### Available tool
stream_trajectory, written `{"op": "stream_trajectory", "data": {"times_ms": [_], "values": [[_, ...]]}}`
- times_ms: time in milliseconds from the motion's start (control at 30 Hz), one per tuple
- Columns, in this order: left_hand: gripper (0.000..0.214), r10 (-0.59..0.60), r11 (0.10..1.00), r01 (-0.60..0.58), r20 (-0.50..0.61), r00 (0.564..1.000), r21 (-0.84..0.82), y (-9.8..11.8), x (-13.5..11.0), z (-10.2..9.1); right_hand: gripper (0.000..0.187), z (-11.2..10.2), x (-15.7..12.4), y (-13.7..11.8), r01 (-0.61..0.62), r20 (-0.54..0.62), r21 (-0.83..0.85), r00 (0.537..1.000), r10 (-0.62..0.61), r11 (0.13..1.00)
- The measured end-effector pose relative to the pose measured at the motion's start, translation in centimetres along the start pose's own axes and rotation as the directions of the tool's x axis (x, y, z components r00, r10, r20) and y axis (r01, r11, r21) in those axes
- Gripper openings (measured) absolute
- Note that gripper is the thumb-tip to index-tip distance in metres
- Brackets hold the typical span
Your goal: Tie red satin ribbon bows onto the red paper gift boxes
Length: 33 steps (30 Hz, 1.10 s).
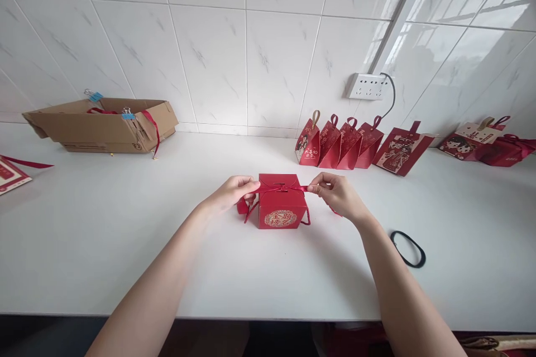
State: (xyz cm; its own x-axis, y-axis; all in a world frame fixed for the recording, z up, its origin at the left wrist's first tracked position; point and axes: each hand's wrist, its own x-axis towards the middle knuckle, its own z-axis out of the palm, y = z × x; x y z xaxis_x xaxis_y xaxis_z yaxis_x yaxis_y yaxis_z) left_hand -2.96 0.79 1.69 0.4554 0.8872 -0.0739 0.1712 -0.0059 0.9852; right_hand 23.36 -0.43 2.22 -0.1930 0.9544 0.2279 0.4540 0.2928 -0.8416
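A red gift box (268, 202) with a round gold emblem on its front stands upright on the white table, between my hands. Across its top runs a red ribbon (274, 188), crossed or knotted near the slot in the middle. My left hand (238, 188) pinches the ribbon at the box's left side. At the right side, my right hand (333, 189) pinches the other part, pulled out straight. Twisted red cord (308, 216) hangs at the box's sides. Part of the ribbon is hidden behind my fingers.
Several red gift boxes (330, 145) with loop handles stand in a row along the tiled wall. An open cardboard box (100, 136) with clips and ribbon sits back left. A black loop (408, 249) lies right of my right forearm. A socket strip (367, 87) is on the wall.
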Motion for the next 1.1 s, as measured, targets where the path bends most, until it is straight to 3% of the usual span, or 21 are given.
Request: {"op": "stream_trajectory", "data": {"times_ms": [167, 333, 433, 533, 600, 667, 733, 867, 967, 1033, 1100], "values": [[0.040, -0.047, 0.999, 0.046, 0.122, 0.991, 0.006, 1.5, -1.0, 0.8, 0.036, 0.8, 0.3, 0.6, 0.063, -0.141, -0.107, 0.987, -0.078, 0.992], [0.033, -0.059, 0.991, 0.014, 0.338, 0.939, 0.135, 4.2, -2.9, 3.1, 0.022, 1.7, 0.4, -1.0, 0.184, -0.299, -0.217, 0.922, -0.245, 0.959], [0.023, -0.081, 0.976, -0.008, 0.400, 0.913, 0.218, 6.2, -4.2, 4.4, 0.012, 1.7, 0.1, -3.4, 0.231, -0.270, -0.302, 0.910, -0.315, 0.925], [0.025, -0.057, 0.957, -0.082, 0.460, 0.886, 0.277, 7.8, -4.8, 4.6, 0.007, 1.4, -0.4, -5.4, 0.311, -0.130, -0.378, 0.915, -0.383, 0.872], [0.031, 0.016, 0.949, -0.142, 0.407, 0.913, 0.282, 8.1, -4.2, 4.1, 0.006, 1.2, -0.6, -5.8, 0.342, -0.083, -0.403, 0.910, -0.407, 0.849], [0.028, 0.149, 0.915, -0.225, 0.238, 0.960, 0.335, 7.5, -2.9, 3.7, 0.006, 1.0, -0.8, -5.7, 0.338, -0.099, -0.422, 0.905, -0.413, 0.841], [0.017, 0.270, 0.848, -0.302, 0.135, 0.953, 0.436, 6.4, -1.5, 3.6, 0.007, 0.8, -0.9, -5.5, 0.316, -0.121, -0.430, 0.908, -0.401, 0.846], [0.020, 0.262, 0.755, -0.322, 0.188, 0.947, 0.572, 4.5, -0.5, 4.1, 0.008, 0.3, -1.8, -5.7, 0.226, -0.123, -0.481, 0.939, -0.321, 0.847], [0.020, 0.262, 0.664, -0.259, 0.105, 0.959, 0.701, 4.6, -1.3, 4.5, 0.010, -0.3, -3.0, -6.2, 0.147, -0.095, -0.556, 0.967, -0.238, 0.818], [0.019, 0.261, 0.620, -0.229, 0.078, 0.962, 0.750, 5.0, -1.7, 4.8, 0.007, -0.4, -3.6, -6.6, 0.125, -0.131, -0.606, 0.958, -0.254, 0.786], [0.017, 0.266, 0.595, -0.242, 0.096, 0.959, 0.766, 5.3, -1.9, 5.1, 0.011, -0.2, -4.0, -6.8, 0.151, -0.175, -0.657, 0.922, -0.345, 0.738]]}}
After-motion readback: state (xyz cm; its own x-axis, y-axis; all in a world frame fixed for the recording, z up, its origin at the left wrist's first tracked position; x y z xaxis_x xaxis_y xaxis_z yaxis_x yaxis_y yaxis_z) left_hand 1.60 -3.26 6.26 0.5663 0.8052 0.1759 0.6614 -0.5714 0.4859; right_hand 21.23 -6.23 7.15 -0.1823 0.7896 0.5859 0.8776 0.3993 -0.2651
